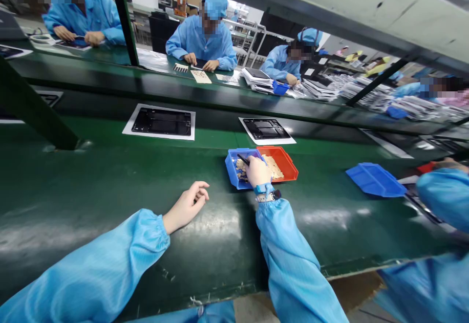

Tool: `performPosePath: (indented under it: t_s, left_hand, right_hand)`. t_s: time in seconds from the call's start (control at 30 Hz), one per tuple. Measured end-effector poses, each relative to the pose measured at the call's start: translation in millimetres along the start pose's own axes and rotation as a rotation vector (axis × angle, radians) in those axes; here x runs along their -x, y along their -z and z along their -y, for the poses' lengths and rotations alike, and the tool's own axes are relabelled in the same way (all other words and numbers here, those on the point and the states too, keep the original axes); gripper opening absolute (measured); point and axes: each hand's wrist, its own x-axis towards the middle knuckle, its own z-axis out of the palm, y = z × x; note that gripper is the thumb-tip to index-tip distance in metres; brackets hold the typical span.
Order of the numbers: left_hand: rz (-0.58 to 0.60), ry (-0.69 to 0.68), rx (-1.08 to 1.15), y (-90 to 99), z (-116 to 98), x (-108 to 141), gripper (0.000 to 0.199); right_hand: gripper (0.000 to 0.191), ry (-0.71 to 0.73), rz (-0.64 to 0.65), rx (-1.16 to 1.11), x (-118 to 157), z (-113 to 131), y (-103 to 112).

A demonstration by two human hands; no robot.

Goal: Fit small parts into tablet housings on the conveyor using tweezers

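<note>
My right hand reaches over a blue bin and grips a slim black pen-like tool; its exact kind is unclear. Small tan and dark parts lie in that bin, partly hidden by the hand. Touching it on the right is a red bin with flat cream-coloured pieces. My left hand rests on the green bench to the left of the bins, fingers loosely bent and apart, holding nothing.
Two black device housings lie on white sheets beyond the bins. Another blue bin sits to the right, near a co-worker's sleeve. A green post stands at left. More people in blue work across the raised shelf.
</note>
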Motion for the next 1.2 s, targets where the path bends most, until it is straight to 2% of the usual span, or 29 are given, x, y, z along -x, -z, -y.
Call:
performPosePath:
  t_s: [0.23,0.4,0.53,0.7,0.87,0.97,1.2]
  left_hand:
    - [-0.006,-0.003,-0.008,0.2,0.2,-0.5,0.028]
    - [0.001,0.001,-0.005,0.0,-0.4,-0.4,0.028]
    - [-0.001,0.003,-0.002,-0.4,0.0,-1.3,0.028]
    - [-0.011,0.011,0.002,0.2,-0.1,-0.5,0.027]
    - [-0.037,0.002,0.022,0.4,-3.5,3.2,0.023]
    - [-0.076,-0.013,0.048,-4.6,-7.3,-6.1,0.019]
    - [-0.079,-0.075,0.100,-37.3,-19.1,-50.5,0.017]
  right_hand:
    - [0.025,0.106,-0.115,-0.206,-7.8,-18.6,-23.2]
    - [0.022,0.162,-0.140,-0.256,-11.8,-26.1,-29.0]
    - [0.020,0.170,-0.125,-0.250,-10.3,-21.0,-21.4]
    - [0.017,0.142,-0.097,-0.245,-3.8,-9.4,1.7]
    - [0.015,0.078,-0.228,-0.336,15.9,-1.9,24.1]
    - [0.019,0.081,-0.289,-0.446,36.9,5.1,29.0]
    - [0.012,0.190,-0.211,-0.648,80.3,27.2,18.6]
